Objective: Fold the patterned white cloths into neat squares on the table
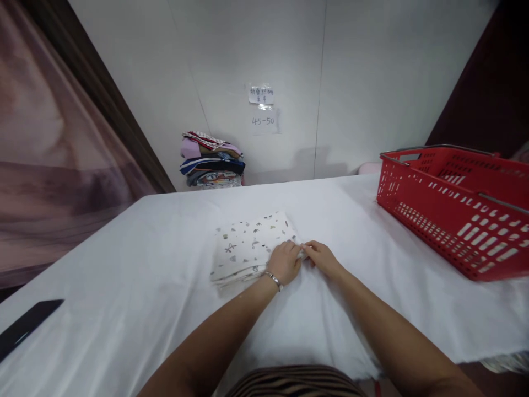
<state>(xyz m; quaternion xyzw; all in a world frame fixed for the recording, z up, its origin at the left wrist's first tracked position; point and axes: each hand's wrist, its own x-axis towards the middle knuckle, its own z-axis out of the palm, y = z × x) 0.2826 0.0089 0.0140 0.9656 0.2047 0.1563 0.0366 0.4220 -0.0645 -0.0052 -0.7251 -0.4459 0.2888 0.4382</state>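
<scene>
Patterned cloth point(252, 237), folded, lies on the tabletop point(165, 237) in the head view. The right hand point(324, 257) pinches its near right corner in its fingers point(316, 245); the left hand point(285, 262) covers the edge alongside, its grip hidden. It should be light and floppy, best held by an edge through all layers.

1. One view: head-worn, facing forward and down across the counter point(157, 270).
2. It looks from close above the left hand point(286, 262) and right hand point(323, 258), near five o'clock of mid-frame.
3. The wall point(256, 49) fills twelve o'clock, farther off.
</scene>
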